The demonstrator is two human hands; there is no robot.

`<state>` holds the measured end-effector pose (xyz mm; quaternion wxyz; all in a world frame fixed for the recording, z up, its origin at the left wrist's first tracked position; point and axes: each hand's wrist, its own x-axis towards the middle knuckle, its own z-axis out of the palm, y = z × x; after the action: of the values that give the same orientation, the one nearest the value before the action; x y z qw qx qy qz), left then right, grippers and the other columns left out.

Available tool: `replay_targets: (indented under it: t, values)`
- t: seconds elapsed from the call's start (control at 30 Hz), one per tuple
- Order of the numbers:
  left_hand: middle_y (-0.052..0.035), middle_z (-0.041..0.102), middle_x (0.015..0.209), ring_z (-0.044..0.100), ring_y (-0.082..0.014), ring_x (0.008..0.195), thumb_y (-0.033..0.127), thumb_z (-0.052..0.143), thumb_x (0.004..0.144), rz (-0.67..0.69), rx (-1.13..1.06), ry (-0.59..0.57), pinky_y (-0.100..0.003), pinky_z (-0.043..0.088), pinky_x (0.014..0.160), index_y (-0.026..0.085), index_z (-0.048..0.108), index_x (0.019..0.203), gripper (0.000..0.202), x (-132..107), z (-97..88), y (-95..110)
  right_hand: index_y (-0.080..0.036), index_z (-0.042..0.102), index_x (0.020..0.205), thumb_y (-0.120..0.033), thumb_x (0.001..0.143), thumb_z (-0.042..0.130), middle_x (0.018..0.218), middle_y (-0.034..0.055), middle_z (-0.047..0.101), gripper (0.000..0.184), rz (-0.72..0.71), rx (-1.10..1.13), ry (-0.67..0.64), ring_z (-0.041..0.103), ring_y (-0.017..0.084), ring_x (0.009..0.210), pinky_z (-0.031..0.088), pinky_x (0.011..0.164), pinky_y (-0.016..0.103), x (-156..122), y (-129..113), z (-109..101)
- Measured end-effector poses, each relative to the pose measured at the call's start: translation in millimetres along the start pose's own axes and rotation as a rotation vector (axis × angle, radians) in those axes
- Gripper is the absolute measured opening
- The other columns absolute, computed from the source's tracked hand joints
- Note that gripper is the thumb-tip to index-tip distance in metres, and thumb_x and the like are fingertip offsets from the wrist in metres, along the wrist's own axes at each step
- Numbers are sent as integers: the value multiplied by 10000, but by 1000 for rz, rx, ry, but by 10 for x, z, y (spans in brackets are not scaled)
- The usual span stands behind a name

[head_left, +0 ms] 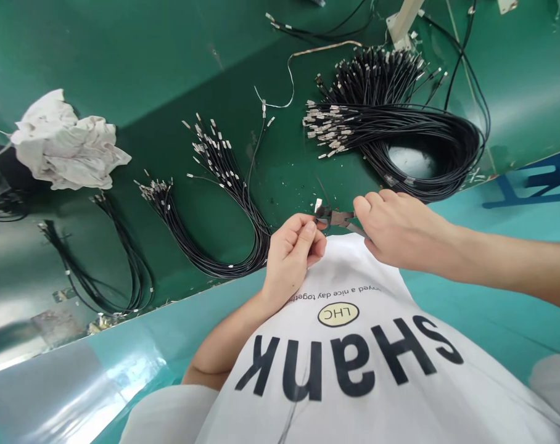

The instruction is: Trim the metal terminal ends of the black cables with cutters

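Note:
My left hand (292, 253) is closed in a pinch on a thin black cable whose metal connector tip (318, 205) sticks up just past my fingers. My right hand (398, 229) is closed round a small pair of pliers (338, 217), and their jaws meet the cable right beside the connector. Both hands hover close to my chest, over the near edge of the green table (169, 55).
Several bundles of black cables with metal tips lie on the table: a large coil (400, 129) at the right, looped bundles (224, 191) in the middle and thinner ones (118, 259) at the left. A crumpled white cloth (67, 145) rests at the far left. The floor below is teal.

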<state>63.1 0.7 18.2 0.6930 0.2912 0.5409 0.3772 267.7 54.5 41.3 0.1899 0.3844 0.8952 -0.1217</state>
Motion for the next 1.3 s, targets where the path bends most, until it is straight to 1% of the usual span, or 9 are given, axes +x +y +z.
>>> replay_targets:
  t: [0.27, 0.37, 0.47, 0.57, 0.73, 0.8, 0.9, 1.03, 1.3]
  values:
    - [32, 523, 607, 398, -75, 539, 396, 557, 1003, -42, 25, 16, -172, 260, 459, 176, 584, 940, 230, 23, -23, -55, -118, 527, 992, -47, 854, 370, 783, 140, 606, 221, 31, 119, -109, 614, 284, 665, 180, 531, 336, 9, -46, 6]
    - [40, 506, 604, 378, -76, 534, 423, 547, 998, -86, 55, 6, -181, 255, 470, 176, 565, 924, 258, 45, -15, -57, -113, 532, 1016, -32, 826, 394, 830, 172, 637, 249, 63, 267, -196, 637, 300, 717, 187, 544, 339, 12, -30, -27]
    - [59, 442, 593, 340, -78, 533, 426, 522, 1005, -54, 153, -1, -199, 258, 490, 173, 566, 914, 272, 71, -28, -10, -152, 517, 974, -91, 810, 472, 800, 120, 651, 181, 15, 380, -241, 618, 247, 664, 219, 531, 325, 30, 54, -84]
    - [48, 474, 653, 379, -92, 561, 392, 488, 1025, 98, 427, -10, -221, 318, 536, 181, 601, 990, 242, 71, -80, 52, -219, 458, 886, -200, 820, 522, 761, 33, 635, 94, -55, 546, -332, 562, 167, 590, 277, 497, 284, 50, 165, -144]
    - [-80, 698, 991, 653, -187, 845, 221, 452, 1027, 581, 997, 79, -324, 516, 788, 186, 592, 1176, 207, 97, -199, 50, -250, 393, 836, -252, 850, 481, 742, -15, 593, 89, -100, 730, -440, 493, 138, 561, 315, 488, 260, 39, 259, -178]
    - [-99, 709, 982, 678, -209, 891, 198, 453, 1025, 713, 1103, 83, -342, 542, 806, 180, 596, 1166, 201, 122, -221, 22, -252, 389, 850, -266, 843, 497, 740, -10, 591, 109, -73, 728, -420, 504, 155, 582, 306, 511, 275, 12, 247, -174]
    - [-84, 702, 914, 675, -194, 818, 190, 459, 1027, 787, 1144, 85, -322, 553, 753, 181, 591, 1150, 181, 148, -217, -17, -247, 388, 892, -257, 816, 522, 774, 15, 615, 154, -41, 604, -315, 561, 193, 648, 287, 560, 298, -24, 205, -150]
    - [-84, 704, 916, 677, -195, 829, 185, 472, 1020, 773, 1085, 83, -324, 545, 759, 178, 593, 1111, 152, 162, -204, -49, -234, 404, 934, -233, 816, 503, 777, 29, 620, 154, -67, 507, -251, 581, 217, 641, 247, 558, 316, -25, 178, -89]
    - [-84, 714, 977, 696, -196, 873, 161, 471, 1019, 731, 1069, 124, -335, 576, 794, 188, 570, 1137, 157, 116, -229, -17, -227, 433, 922, -160, 795, 486, 792, 53, 642, 153, -56, 577, -190, 603, 232, 676, 229, 571, 326, -33, 155, -57]
